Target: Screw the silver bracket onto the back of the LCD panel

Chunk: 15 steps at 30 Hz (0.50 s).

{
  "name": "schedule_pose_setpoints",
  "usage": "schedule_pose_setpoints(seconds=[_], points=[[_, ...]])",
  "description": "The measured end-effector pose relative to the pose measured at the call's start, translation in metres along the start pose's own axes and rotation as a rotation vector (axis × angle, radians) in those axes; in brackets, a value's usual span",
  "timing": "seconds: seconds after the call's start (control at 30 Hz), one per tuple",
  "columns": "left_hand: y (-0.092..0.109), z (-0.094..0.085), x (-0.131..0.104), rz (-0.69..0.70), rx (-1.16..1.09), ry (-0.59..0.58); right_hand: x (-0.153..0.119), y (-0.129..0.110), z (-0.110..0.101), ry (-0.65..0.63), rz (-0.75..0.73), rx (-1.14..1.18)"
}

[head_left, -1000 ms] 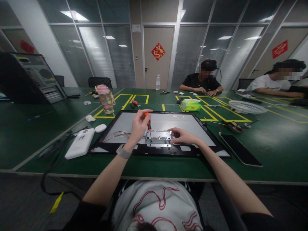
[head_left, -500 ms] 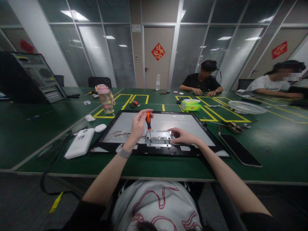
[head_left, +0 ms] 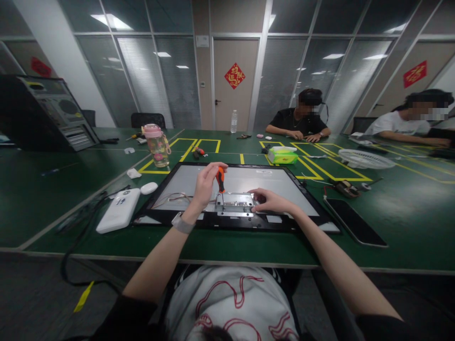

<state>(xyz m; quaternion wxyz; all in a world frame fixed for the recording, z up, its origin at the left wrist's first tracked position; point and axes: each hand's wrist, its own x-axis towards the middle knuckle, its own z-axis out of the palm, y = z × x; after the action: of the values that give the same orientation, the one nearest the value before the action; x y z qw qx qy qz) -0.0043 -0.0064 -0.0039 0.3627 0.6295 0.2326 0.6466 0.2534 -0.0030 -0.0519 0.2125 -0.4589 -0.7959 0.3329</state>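
Observation:
My left hand (head_left: 205,185) is closed around the orange and black handle of a screwdriver (head_left: 221,180). The screwdriver stands nearly upright, its tip down at the left part of a silver metal bracket (head_left: 234,201). At the bracket's right end, my right hand (head_left: 270,201) grips it between thumb and fingers; some fingertips are hidden behind it. Under both hands a flat display panel (head_left: 287,187) with a black frame lies on the table, its grey back up. Thin wires (head_left: 174,196) run over the panel to the left of the bracket.
A white power bank (head_left: 119,210) and a white case (head_left: 149,188) lie left of the panel, a black phone (head_left: 355,221) right. Beyond are a pink-lidded bottle (head_left: 157,147), a green tissue pack (head_left: 282,155) and a fan grille (head_left: 366,158). Two people sit across the green table (head_left: 249,251).
Hardly anything differs. The whole view has shifted very slightly; both hands keep their places, with the screwdriver still on the bracket.

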Motion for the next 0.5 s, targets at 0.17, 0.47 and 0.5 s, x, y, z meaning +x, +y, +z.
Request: schedule_pose_setpoints(seconds=[0.17, 0.47, 0.5], points=[[0.0048, 0.001, -0.0009, 0.022, 0.129, 0.051, 0.0005, 0.0018, 0.001, 0.0, -0.008, 0.008], [0.0028, 0.0004, 0.0, -0.002, 0.074, 0.035, 0.0006, 0.0039, 0.0019, 0.014, 0.007, 0.021], [0.003, 0.0002, -0.0002, 0.008, 0.113, 0.042, 0.0006, 0.0039, 0.0021, 0.015, 0.007, 0.024]])
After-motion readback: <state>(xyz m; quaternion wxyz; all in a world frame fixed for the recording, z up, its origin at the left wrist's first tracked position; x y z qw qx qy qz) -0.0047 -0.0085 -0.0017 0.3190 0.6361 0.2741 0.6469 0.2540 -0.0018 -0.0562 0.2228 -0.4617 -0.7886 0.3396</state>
